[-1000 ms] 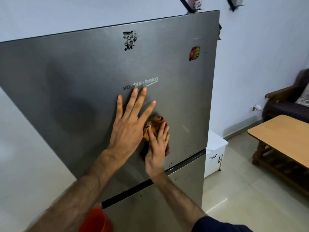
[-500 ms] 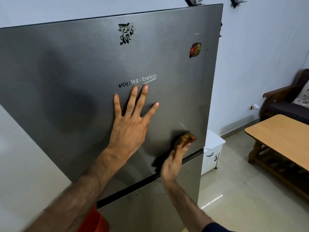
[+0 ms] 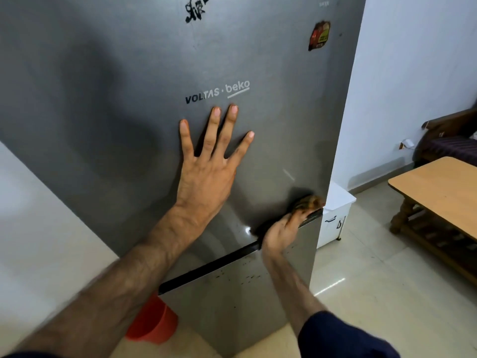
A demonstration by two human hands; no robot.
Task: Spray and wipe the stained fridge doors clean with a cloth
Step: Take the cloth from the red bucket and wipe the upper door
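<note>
This looks like the wiping step. The right hand (image 3: pixel 284 229) holds a small brown cloth (image 3: pixel 311 202) and presses it on the upper fridge door (image 3: pixel 129 99), low down at the door's right corner, just above the dark gap (image 3: pixel 206 267) between the two doors. The right fingers (image 3: pixel 300 215) are curled round the cloth. The cloth sticks out past the fingertips, up and to the right, and it touches the door. The picture is a bit blurry there.

The left hand (image 3: pixel 206 177) lies flat on the same door, to the left of the cloth and higher up. Its fingers are straight and spread wide, just under the brand name (image 3: pixel 218 91). It holds nothing. I think it keeps the door steady.

The lower fridge door (image 3: pixel 232 306) has many small dark spots near its top edge. So the job is not done. The next move likely calls for going down over the gap and rubbing those spots, with the cloth pressed flat. A black mark (image 3: pixel 196 9) near the top of the upper door may need a rub too.
</note>
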